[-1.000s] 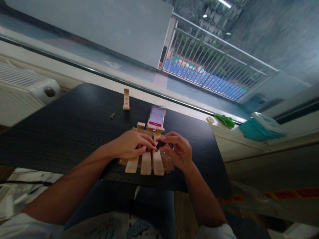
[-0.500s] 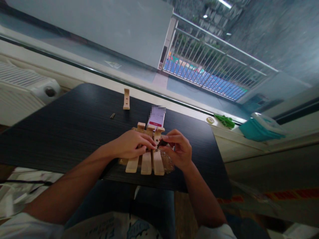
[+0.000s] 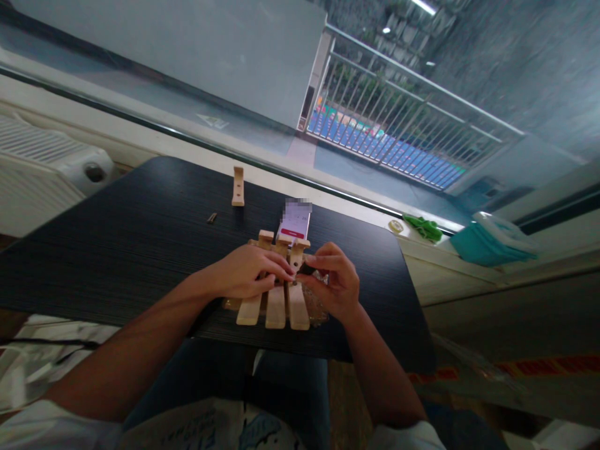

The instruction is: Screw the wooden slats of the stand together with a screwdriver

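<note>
A wooden slatted assembly (image 3: 274, 306) of three parallel slats with notched ends lies on the black table (image 3: 140, 250) near its front edge. My left hand (image 3: 244, 275) rests across the slats, fingers curled down on them. My right hand (image 3: 332, 281) pinches a small dark part (image 3: 305, 269) at the right slat's upper end. A phone (image 3: 295, 226) with a lit screen leans just behind the assembly. A clear plastic bag (image 3: 315, 307) lies under my right hand.
A loose wooden piece (image 3: 238, 186) and a small screw (image 3: 212, 217) lie farther back on the table. A radiator (image 3: 42, 169) stands at left. On the windowsill at right lie a green item (image 3: 424, 228) and a teal container (image 3: 492, 244).
My right hand has edged slightly up and left, bringing the small dark part closer to the right slat. The left hand and the assembly stay put.
</note>
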Demonstrator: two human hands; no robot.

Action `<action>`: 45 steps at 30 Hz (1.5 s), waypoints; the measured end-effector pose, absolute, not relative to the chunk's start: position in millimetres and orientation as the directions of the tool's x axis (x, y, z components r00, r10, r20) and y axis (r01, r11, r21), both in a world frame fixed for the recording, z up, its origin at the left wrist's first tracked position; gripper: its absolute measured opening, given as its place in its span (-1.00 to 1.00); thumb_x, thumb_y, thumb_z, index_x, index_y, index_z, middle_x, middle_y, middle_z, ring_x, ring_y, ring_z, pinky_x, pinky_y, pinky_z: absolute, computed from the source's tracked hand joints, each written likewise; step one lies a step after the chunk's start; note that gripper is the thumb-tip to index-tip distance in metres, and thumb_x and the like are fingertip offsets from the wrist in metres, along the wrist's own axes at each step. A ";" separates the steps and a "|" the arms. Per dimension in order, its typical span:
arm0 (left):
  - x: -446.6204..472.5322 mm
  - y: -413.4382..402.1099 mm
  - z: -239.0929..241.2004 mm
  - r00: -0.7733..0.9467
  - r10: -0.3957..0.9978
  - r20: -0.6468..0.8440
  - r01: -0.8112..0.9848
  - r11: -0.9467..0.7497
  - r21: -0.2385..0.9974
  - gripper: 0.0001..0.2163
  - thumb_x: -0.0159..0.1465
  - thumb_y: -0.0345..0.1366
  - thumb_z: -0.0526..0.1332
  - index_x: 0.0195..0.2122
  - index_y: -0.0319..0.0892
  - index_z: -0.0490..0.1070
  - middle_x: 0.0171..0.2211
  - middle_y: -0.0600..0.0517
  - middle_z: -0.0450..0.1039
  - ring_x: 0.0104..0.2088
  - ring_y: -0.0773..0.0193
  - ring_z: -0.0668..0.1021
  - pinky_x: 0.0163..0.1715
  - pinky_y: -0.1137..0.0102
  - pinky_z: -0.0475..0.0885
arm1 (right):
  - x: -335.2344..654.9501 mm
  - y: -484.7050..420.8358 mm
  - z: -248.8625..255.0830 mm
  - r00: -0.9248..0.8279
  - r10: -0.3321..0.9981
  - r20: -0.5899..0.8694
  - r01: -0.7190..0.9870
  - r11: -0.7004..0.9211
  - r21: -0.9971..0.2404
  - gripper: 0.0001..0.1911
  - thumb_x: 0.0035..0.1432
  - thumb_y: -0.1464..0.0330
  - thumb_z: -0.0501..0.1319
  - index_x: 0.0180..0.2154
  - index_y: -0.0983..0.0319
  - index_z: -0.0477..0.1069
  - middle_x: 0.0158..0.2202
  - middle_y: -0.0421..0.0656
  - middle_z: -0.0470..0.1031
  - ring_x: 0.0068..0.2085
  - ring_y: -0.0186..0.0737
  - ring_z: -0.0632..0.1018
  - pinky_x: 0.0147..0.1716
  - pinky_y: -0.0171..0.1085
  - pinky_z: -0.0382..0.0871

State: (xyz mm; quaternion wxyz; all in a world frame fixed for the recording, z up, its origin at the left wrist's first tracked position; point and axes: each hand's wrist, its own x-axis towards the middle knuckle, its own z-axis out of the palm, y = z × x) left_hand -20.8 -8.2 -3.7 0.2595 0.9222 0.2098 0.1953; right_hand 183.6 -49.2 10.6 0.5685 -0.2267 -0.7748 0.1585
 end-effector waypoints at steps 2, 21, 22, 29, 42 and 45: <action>-20.6 -8.5 -3.3 0.835 0.490 0.251 0.283 -0.772 0.569 -0.64 0.16 -0.48 0.08 -0.15 -0.13 0.62 -0.10 0.03 0.60 -0.14 0.26 0.61 -0.04 0.44 0.42 | 183.0 -49.6 11.6 -0.247 0.529 0.812 0.193 0.848 -0.493 -0.71 0.10 0.40 0.34 -0.10 0.08 0.43 -0.38 -0.27 0.40 -0.47 -0.40 0.42 -0.51 -0.35 0.37; -20.4 -9.2 -2.2 0.832 0.493 0.254 0.294 -0.781 0.551 -0.63 0.16 -0.46 0.07 -0.13 -0.13 0.62 -0.04 0.02 0.58 -0.08 0.23 0.61 -0.03 0.42 0.43 | 184.5 -50.2 12.3 -0.279 0.507 0.816 0.261 0.857 -0.443 -0.72 0.13 0.39 0.31 -0.09 0.08 0.45 -0.37 -0.22 0.44 -0.41 -0.33 0.48 -0.49 -0.32 0.44; -20.5 -9.1 -2.4 0.834 0.492 0.250 0.297 -0.782 0.548 -0.62 0.16 -0.46 0.07 -0.12 -0.13 0.61 -0.03 0.02 0.58 -0.07 0.22 0.61 -0.03 0.41 0.43 | 184.9 -50.3 12.9 -0.288 0.505 0.814 0.260 0.859 -0.441 -0.70 0.13 0.39 0.31 -0.07 0.08 0.45 -0.36 -0.21 0.45 -0.39 -0.32 0.50 -0.48 -0.32 0.46; -20.2 -8.4 -4.4 0.833 0.481 0.273 0.285 -0.797 0.533 -0.63 0.16 -0.47 0.07 -0.13 -0.12 0.62 -0.05 0.04 0.59 -0.09 0.25 0.61 -0.02 0.43 0.42 | 191.4 -52.0 14.7 -0.365 0.535 0.762 0.223 0.845 -0.486 -0.67 0.22 0.42 0.17 0.02 0.10 0.40 -0.14 -0.08 0.57 -0.12 -0.19 0.59 -0.22 -0.15 0.57; -19.8 -9.5 -2.3 0.825 0.494 0.273 0.286 -0.783 0.553 -0.64 0.15 -0.49 0.08 -0.17 -0.13 0.62 -0.07 0.04 0.60 -0.10 0.27 0.61 -0.02 0.45 0.43 | 193.7 -51.8 11.3 -0.359 0.605 0.711 0.212 0.795 -0.569 -0.72 0.21 0.41 0.21 -0.02 0.16 0.43 -0.22 -0.07 0.66 -0.42 -0.31 0.56 -0.52 -0.31 0.45; -19.7 -9.7 -2.2 0.823 0.499 0.271 0.292 -0.781 0.551 -0.64 0.15 -0.49 0.08 -0.17 -0.13 0.62 -0.07 0.04 0.60 -0.11 0.26 0.62 -0.03 0.44 0.44 | 193.2 -52.1 11.3 -0.353 0.608 0.712 0.212 0.793 -0.572 -0.72 0.20 0.41 0.22 -0.02 0.16 0.44 -0.23 -0.07 0.65 -0.40 -0.31 0.57 -0.50 -0.30 0.47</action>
